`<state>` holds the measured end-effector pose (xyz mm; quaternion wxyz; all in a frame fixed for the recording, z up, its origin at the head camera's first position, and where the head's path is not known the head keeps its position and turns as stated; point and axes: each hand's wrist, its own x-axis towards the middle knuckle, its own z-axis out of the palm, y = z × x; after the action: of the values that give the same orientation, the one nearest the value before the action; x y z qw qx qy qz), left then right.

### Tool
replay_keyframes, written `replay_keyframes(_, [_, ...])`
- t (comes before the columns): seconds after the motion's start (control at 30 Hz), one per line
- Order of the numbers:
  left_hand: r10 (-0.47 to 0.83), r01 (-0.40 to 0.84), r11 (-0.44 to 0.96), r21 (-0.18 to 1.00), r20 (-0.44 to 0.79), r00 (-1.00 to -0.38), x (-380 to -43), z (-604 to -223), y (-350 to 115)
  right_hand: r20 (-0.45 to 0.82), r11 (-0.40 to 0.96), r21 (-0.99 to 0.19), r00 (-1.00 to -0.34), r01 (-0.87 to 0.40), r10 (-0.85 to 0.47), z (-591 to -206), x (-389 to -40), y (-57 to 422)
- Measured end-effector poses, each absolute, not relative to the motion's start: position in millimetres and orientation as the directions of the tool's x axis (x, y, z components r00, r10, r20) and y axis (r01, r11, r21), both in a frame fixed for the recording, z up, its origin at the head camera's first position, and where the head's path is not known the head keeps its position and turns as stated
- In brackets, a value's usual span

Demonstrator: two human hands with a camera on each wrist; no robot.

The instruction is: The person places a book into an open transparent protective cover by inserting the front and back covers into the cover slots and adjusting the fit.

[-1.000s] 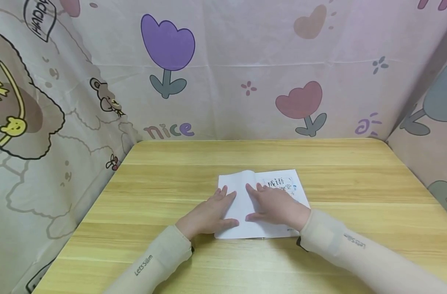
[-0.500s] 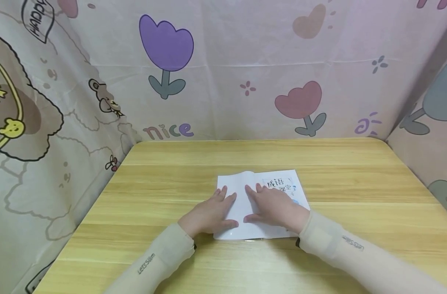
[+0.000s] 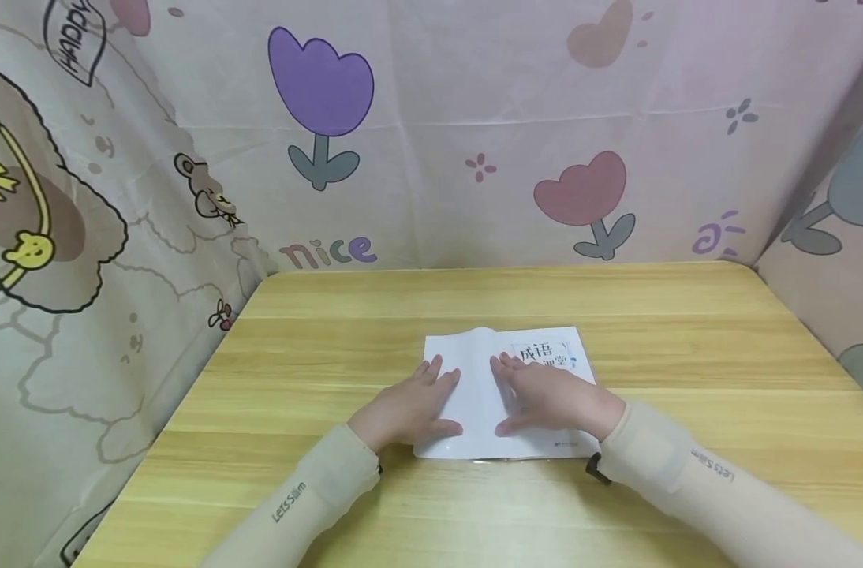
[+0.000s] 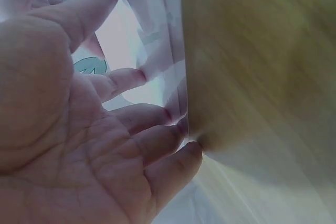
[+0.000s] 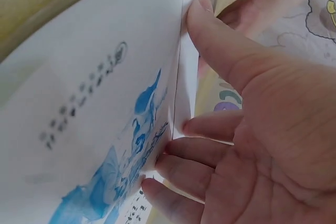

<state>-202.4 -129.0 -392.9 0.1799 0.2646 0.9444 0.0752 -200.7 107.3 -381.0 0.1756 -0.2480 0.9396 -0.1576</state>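
An open book lies flat on the wooden table. Its left page is plain white; the right one carries printed Chinese characters and, in the right wrist view, a blue picture. My left hand rests on the left page with fingers spread, its fingertips touching the glossy sheet in the left wrist view. On the right page, just beside the fold, my right hand presses with fingers extended and thumb apart. It covers part of the print. Neither hand grips anything.
The wooden table extends around the book on all sides. A patterned cloth hangs behind it and along both sides. Pale sleeves cover both forearms.
My right hand has shifted slightly right, away from the fold, across the right page. The left hand stays in about the same place on the left page. The head view has tilted a little.
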Motion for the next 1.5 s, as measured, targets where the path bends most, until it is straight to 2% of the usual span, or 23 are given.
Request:
replay_keyframes(0.47, [0.528, 0.466, 0.847, 0.255, -0.307, -0.792, -206, -393, -128, -0.172, 0.838, -0.396, -0.866, -0.376, -0.47, -377, -216, 131])
replay_keyframes(0.67, [0.53, 0.474, 0.847, 0.241, -0.311, -0.789, -205, -394, -127, -0.173, 0.899, -0.353, -0.926, -0.259, -0.335, -375, -233, 159])
replay_keyframes(0.8, [0.526, 0.47, 0.85, 0.238, -0.318, -0.789, -205, -394, -126, -0.188, 0.917, -0.337, -0.939, -0.213, -0.287, -373, -240, 176])
replay_keyframes(1.03, [0.52, 0.463, 0.853, 0.24, -0.323, -0.791, -206, -394, -125, -0.217, 0.921, -0.351, -0.942, -0.168, -0.255, -374, -254, 199])
replay_keyframes(1.27, [0.518, 0.459, 0.854, 0.244, -0.323, -0.792, -206, -393, -125, -0.249, 0.907, -0.371, -0.919, -0.201, -0.305, -376, -266, 205])
replay_keyframes(1.5, [0.512, 0.452, 0.857, 0.246, -0.326, -0.794, -204, -394, -127, -0.285, 0.912, -0.321, -0.892, -0.256, -0.351, -371, -278, 201])
